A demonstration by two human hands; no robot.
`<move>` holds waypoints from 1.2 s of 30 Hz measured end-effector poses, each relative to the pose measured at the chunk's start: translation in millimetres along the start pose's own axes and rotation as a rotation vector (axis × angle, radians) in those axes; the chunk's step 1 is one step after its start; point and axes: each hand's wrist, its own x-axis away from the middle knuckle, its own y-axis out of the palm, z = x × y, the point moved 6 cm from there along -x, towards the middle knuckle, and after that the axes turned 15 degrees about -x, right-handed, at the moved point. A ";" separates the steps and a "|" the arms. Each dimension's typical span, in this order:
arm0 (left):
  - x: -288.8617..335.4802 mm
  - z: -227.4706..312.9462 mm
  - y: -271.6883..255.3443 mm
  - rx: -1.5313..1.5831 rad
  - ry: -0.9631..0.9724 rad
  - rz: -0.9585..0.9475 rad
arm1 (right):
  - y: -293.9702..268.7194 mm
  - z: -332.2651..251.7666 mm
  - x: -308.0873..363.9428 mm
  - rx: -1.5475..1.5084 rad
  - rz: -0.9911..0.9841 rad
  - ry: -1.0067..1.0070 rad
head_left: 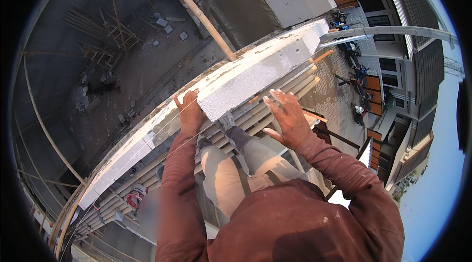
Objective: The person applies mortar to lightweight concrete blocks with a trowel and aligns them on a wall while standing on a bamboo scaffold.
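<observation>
A long white lightweight concrete block sits on top of a white block wall, with its left end squared off in front of me. My left hand rests on the wall top against that left end, its fingers apart and holding nothing that shows. Right of the block's near face, my right hand hovers with fingers spread and nothing in it. Dusty mortar marks both hands. A thin string runs along the wall and passes by my left forearm.
My feet stand on a bamboo pole scaffold beside the wall. A bamboo pole leans against the wall's far side, above a deep room with rubble. A red and white bucket is at lower left. Parked motorcycles line the paving below.
</observation>
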 end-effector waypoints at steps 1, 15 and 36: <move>-2.6 -0.5 1.9 -0.002 0.021 -0.005 | 4.7 3.6 19.4 -0.045 0.003 0.055; 5.1 -7.9 32.5 -0.180 0.203 0.067 | 110.1 83.4 133.5 -0.696 0.222 0.751; 9.7 5.4 -2.9 -0.204 0.043 -0.186 | 110.1 144.0 78.1 -1.025 0.504 0.698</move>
